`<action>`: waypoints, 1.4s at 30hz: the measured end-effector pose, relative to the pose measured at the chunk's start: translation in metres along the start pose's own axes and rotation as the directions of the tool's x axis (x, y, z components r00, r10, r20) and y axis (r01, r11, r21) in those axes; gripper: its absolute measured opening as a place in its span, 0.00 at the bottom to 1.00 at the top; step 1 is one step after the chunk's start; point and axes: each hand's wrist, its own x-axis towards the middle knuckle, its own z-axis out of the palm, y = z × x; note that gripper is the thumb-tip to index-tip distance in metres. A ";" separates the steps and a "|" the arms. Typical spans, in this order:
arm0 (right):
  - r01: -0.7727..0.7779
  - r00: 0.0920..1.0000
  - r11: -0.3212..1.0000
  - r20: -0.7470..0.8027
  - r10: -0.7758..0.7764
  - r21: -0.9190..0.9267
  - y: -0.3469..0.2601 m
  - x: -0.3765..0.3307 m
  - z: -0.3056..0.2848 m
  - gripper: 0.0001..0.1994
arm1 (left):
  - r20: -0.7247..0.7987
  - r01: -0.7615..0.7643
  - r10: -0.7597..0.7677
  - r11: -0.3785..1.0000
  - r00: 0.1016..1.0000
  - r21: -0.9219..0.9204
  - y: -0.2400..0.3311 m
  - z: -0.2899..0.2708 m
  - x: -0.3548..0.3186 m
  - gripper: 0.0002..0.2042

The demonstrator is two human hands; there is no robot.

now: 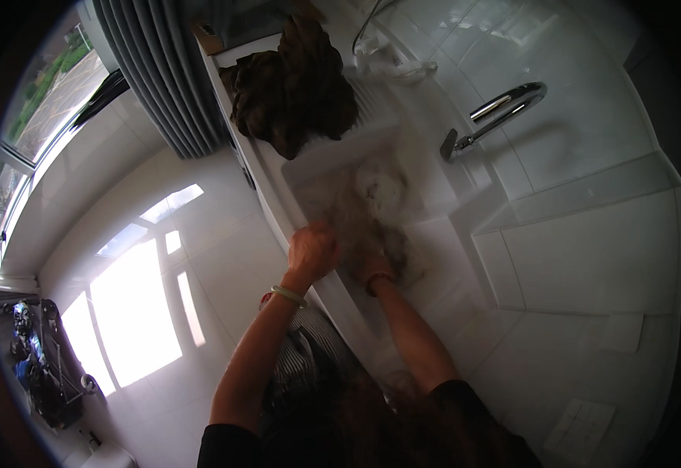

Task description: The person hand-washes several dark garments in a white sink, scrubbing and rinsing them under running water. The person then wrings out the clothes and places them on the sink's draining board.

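A grey-brown wet cloth (372, 214) lies in a white sink (309, 168), with foam around it. My left hand (312, 249) is a closed fist at the sink's near rim, on the cloth's edge; a pale green bangle sits on its wrist. My right hand (375, 269) is lower in the basin, pressed into the cloth, with a reddish band at its wrist. A dark brown bundle of cloth (294, 86) is piled on the ribbed board at the sink's far end.
A chrome tap (496, 113) juts from the white tiled wall at right. A tiled ledge (582, 195) runs right of the sink. Grey curtains (161, 70) and a window are at upper left. Sunlit white floor tiles lie left; dark objects (40, 366) stand at lower left.
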 end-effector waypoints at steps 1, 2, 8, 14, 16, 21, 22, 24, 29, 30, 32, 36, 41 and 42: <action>-0.026 0.998 0.999 0.055 0.024 0.040 -0.005 0.003 -0.006 0.22 | -0.012 0.017 -0.017 1.000 1.000 -0.019 -0.001 0.004 0.000 0.04; 0.007 1.000 0.995 0.028 -0.010 0.096 -0.010 -0.001 -0.012 0.20 | 0.002 0.076 -0.075 0.997 0.997 -0.015 -0.002 0.005 0.000 0.04; 0.157 0.985 0.628 -0.079 -0.151 0.762 0.026 -0.011 -0.043 0.11 | 0.197 0.401 -0.363 0.890 0.911 -0.217 0.014 0.038 0.013 0.09; 0.178 0.953 -0.018 -0.177 -0.247 0.984 0.037 -0.023 -0.074 0.11 | 0.440 0.582 -0.385 0.605 0.811 -0.544 0.034 0.055 0.015 0.15; 0.113 0.900 -0.373 -0.253 -0.354 0.921 0.043 -0.010 -0.066 0.11 | 0.472 0.593 -0.371 0.369 0.800 -0.716 0.014 0.083 0.015 0.17; 0.010 0.945 -0.588 -0.200 -0.260 0.809 0.026 -0.016 -0.050 0.07 | 0.521 0.649 -0.408 0.296 0.750 -0.701 0.020 0.083 0.009 0.15; -0.028 0.941 -0.585 -0.176 -0.290 0.810 0.014 -0.020 -0.051 0.06 | 0.474 0.621 -0.419 0.367 0.775 -0.692 0.013 0.084 0.003 0.14; -0.078 0.940 -0.654 -0.163 -0.300 0.753 0.025 -0.023 -0.048 0.07 | 0.456 0.646 -0.464 0.453 0.759 -0.614 0.027 0.073 0.007 0.13; -0.155 0.980 -0.539 0.062 -0.187 0.828 0.024 -0.022 -0.042 0.09 | 0.623 0.546 -0.529 -0.318 0.577 -0.775 0.019 0.085 0.005 0.08; -0.071 0.997 -0.269 0.057 -0.058 0.961 0.033 -0.015 -0.041 0.10 | 0.640 0.510 -0.493 -0.387 0.589 -0.768 0.022 0.091 0.008 0.08; -0.063 0.980 0.225 0.017 0.200 0.972 0.030 -0.010 -0.040 0.10 | 0.663 0.481 -0.415 -0.465 0.623 -0.743 0.010 0.101 0.005 0.08; -0.291 0.860 0.479 0.006 0.510 0.828 0.011 -0.012 -0.056 0.12 | 0.639 0.563 -0.497 -0.317 0.587 -0.763 0.012 0.102 0.003 0.10; -0.349 0.920 -0.564 0.388 -0.053 0.749 0.022 -0.015 -0.089 0.13 | 0.331 0.665 -0.662 0.344 0.672 -0.663 0.014 0.108 0.002 0.12; -0.345 0.928 -0.577 0.361 -0.093 0.740 0.024 -0.016 -0.097 0.14 | 0.337 0.689 -0.651 0.411 0.680 -0.597 0.016 0.111 0.003 0.13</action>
